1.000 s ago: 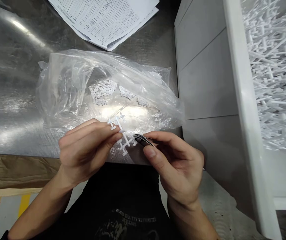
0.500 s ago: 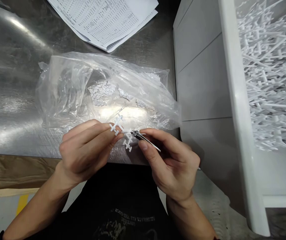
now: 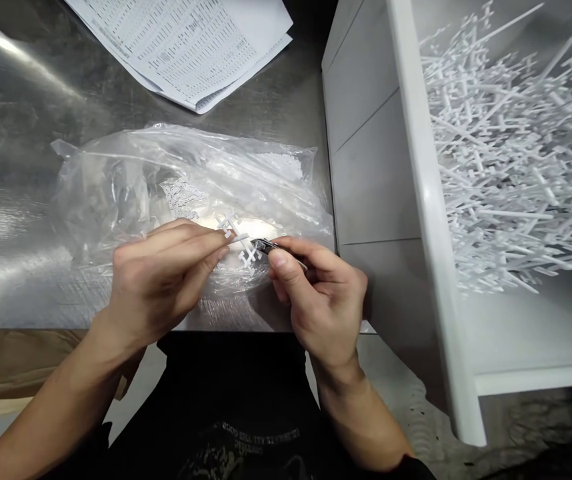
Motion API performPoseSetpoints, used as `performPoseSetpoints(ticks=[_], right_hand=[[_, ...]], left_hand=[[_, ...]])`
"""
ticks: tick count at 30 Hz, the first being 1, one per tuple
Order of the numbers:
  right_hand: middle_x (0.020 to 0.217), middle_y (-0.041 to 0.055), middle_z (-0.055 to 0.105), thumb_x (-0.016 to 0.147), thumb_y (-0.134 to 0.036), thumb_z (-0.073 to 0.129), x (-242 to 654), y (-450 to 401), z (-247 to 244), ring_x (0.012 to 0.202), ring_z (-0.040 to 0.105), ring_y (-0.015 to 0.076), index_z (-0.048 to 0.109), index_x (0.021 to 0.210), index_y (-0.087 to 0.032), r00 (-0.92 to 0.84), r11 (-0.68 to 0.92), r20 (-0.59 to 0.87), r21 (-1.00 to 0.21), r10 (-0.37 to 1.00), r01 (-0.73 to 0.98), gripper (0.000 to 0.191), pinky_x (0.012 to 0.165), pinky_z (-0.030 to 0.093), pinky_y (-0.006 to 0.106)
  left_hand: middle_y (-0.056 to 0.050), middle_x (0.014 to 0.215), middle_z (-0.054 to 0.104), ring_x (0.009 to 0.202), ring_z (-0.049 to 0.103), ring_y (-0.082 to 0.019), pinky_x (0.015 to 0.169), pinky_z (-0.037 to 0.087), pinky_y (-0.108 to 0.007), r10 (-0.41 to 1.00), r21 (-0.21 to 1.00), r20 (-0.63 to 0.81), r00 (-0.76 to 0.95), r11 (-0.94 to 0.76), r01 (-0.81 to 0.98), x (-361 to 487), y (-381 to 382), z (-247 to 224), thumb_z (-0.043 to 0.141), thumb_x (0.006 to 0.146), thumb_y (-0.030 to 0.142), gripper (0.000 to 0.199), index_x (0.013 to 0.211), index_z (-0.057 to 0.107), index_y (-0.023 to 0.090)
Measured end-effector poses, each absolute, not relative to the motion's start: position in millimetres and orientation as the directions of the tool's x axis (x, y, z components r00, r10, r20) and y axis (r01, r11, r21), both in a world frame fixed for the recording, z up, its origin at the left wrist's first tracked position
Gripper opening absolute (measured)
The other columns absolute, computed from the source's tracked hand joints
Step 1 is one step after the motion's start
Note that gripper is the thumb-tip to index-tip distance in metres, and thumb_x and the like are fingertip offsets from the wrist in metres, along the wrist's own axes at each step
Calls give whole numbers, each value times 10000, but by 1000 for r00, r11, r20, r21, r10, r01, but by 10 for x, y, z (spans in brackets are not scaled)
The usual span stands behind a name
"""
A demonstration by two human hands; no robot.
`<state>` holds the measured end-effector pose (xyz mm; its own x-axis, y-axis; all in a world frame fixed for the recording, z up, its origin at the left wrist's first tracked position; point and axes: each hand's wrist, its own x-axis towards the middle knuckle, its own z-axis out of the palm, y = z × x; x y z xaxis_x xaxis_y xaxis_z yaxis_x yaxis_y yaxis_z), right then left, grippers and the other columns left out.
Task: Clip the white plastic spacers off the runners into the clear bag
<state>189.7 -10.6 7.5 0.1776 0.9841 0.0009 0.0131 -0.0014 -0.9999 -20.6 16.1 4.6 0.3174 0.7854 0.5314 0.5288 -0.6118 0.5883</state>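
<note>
1. Metal table (image 3: 11, 207), grey, streaked with reflected light; printed sheets (image 3: 191, 50) at its far side; grey floor (image 3: 399, 383) below the near edge.
2. Clear plastic bag (image 3: 246, 177), crumpled, lying on the table; small white pieces (image 3: 181, 197) inside.
3. White bin (image 3: 381, 200), at right; heaped with white branched sprues (image 3: 511, 173).
4. Left hand (image 3: 163, 267), thumb and fingers pinching one branched frame (image 3: 240, 237), white, above the bag.
5. Right hand (image 3: 321, 287), thumb and forefinger pinching a metal clipper (image 3: 265, 245); tip beside the frame, contact unclear.
</note>
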Motion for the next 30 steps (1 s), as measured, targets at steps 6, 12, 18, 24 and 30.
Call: performPoseSetpoints(ticks=[6,12,18,24,30], right_hand=[[710,-25,757,925,-179,894,1905,-114,171,542,622,114,888,1009,-228,140,5,-4,-998,990,-63,98,510,561,242],[774,-20,749,907,-109,889,1941,-186,181,661,656,131,898,1040,-255,69,52,50,-998,996,-28,197,592,586,241],[788,-36,717,922,-110,887,1962,-209,146,680,640,116,895,1096,-270,39,85,84,-996,996,-22,236,615,544,234],[787,-38,701,934,-100,880,1960,-205,137,674,621,118,889,1111,-269,20,98,97,-995,995,-17,245,614,516,256],[824,-29,738,959,-136,880,1981,-221,102,701,638,125,881,1148,-264,-8,124,124,-992,992,30,228,631,511,272]], left_hand=[[22,1004,835,913,795,-122,896,679,-290,788,602,531,310,-609,517,-220,144,14,775,1031,47,197,1099,749,230],[-12,1046,833,945,796,-129,903,676,-298,780,597,541,314,-619,511,-235,113,20,775,1020,12,240,1143,736,215],[-30,1021,812,943,787,-127,914,669,-284,749,583,582,316,-655,481,-227,124,4,803,987,-16,252,1143,733,170],[-8,1023,809,946,770,-112,916,656,-272,771,589,552,317,-630,506,-216,111,20,779,1022,12,222,1132,724,197],[-3,1018,810,937,762,-105,888,649,-260,751,555,564,342,-652,517,-234,110,8,773,1026,20,214,1154,740,188]])
